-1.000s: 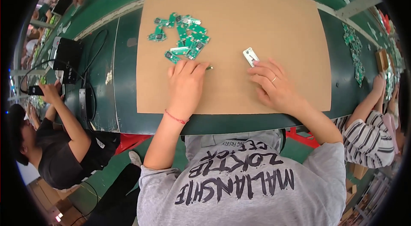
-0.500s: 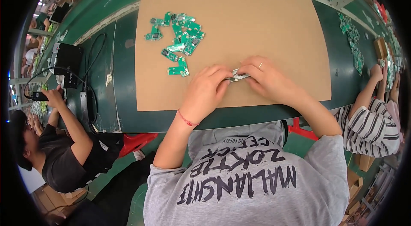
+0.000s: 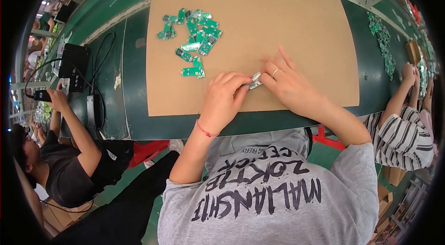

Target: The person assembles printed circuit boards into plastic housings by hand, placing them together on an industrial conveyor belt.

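White part: small, pale piece near the front edge of the cardboard, between the hands; whether it rests on the sheet or is held just above it cannot be told.
Left hand: the hand has thumb and forefinger closed on the part's left end; a thin dark edge shows at the fingertips, its nature unclear.
Right hand: the hand touches the right end, one finger lifted clear; the thumb side is hidden, so pinch or press cannot be told.
Reason for hold: the piece is small, so gripping one end presumably steadies it while leaving the other reachable.
Circuit boards: loose green heap beyond the left hand, overlapping, apparently placed for easy reach.
Cardboard sheet: brown, flat, probably a clean, protective surface over the dark green table.
Left surroundings: black box and cable off the sheet; co-worker in black beside them.
Right surroundings: row of boards; co-worker in stripes.
Obstructions: the fingers cover much of the part; nothing else crowds it.
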The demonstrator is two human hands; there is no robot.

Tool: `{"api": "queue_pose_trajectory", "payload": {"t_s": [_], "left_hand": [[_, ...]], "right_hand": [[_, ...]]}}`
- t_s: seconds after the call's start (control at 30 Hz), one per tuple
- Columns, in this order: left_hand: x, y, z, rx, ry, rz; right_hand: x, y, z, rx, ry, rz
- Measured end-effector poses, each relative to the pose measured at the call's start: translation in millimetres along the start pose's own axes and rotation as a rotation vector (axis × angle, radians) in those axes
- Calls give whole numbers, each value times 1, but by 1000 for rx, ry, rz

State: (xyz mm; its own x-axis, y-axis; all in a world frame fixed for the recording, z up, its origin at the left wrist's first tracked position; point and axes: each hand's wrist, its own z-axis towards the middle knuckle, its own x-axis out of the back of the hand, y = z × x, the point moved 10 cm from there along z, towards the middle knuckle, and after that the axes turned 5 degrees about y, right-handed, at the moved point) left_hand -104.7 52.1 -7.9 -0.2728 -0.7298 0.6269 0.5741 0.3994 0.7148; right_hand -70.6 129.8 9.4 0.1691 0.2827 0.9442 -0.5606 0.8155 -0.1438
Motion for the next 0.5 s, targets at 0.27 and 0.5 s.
{"api": "queue_pose_trajectory", "payload": {"t_s": [0.27, 0.5], "left_hand": [[-1, 2, -2, -2, 22, 24], [-2, -1, -6, 35, 12, -14]], "right_hand": [[-13, 15, -8, -80, 28, 213], [-9, 19, -8, -111, 102, 318]]}}
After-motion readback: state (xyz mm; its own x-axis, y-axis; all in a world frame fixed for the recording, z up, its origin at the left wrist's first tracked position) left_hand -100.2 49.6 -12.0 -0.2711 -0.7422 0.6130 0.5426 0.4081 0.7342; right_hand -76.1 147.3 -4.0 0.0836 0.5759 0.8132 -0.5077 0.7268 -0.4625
